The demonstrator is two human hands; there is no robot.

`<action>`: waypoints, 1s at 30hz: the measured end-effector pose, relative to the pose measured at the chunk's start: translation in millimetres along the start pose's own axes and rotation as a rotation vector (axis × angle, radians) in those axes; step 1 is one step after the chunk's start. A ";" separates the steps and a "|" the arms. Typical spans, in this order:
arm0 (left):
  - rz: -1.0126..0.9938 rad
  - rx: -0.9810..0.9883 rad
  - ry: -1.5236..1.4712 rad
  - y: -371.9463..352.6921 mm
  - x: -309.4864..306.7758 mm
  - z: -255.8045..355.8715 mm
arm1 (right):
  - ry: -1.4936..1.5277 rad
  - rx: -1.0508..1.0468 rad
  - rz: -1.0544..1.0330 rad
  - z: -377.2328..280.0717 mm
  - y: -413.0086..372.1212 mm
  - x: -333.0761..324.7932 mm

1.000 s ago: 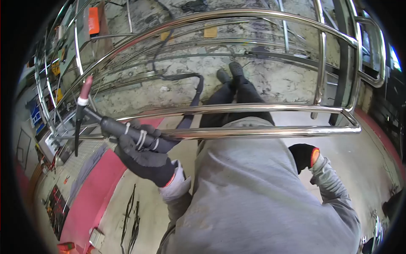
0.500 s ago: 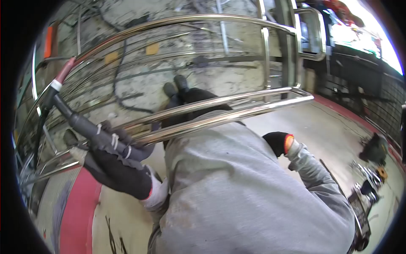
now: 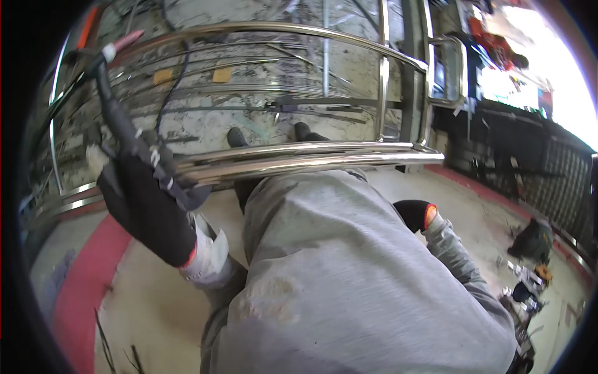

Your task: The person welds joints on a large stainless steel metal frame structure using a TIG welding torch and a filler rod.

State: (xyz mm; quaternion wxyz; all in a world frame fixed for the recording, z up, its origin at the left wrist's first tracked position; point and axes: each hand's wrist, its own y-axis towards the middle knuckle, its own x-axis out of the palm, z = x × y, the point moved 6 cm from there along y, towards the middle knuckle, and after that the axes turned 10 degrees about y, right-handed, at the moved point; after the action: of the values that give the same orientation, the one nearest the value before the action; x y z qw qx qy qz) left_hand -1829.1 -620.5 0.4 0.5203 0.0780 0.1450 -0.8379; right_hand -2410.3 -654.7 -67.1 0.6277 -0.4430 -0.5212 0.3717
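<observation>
My left hand, in a black glove with a red cuff edge, is closed around a TIG welding torch. The torch has a dark body, a white ring and a pink nozzle that points up and right, close to the curved upper bar of a shiny metal tube frame. Beside this hand run the frame's lower tubes, in front of my waist. My right hand, gloved in black with an orange cuff edge, rests by my right side; the grey shirt hides its fingers.
Metal rods and tubes lie on the stained floor beyond the frame. Tools and a dark bag sit on the floor at right. A dark mesh panel stands behind them.
My left hand has lifted the torch, which now stands steeper, its nozzle higher and further right. My feet have moved apart. The right hand stays by my side as the view shifts slightly.
</observation>
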 end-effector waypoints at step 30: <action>-0.006 0.040 0.183 102.1 -67.2 -43.4 | 1.004 -1.232 0.823 110.0 0.3 -232.0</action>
State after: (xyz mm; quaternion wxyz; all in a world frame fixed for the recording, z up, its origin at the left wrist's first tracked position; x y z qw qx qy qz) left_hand -1708.6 -591.8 -38.3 0.5006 0.1642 0.1753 -0.8317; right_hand -2560.3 -851.4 -135.8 0.2496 -0.9638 -0.0920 -0.0160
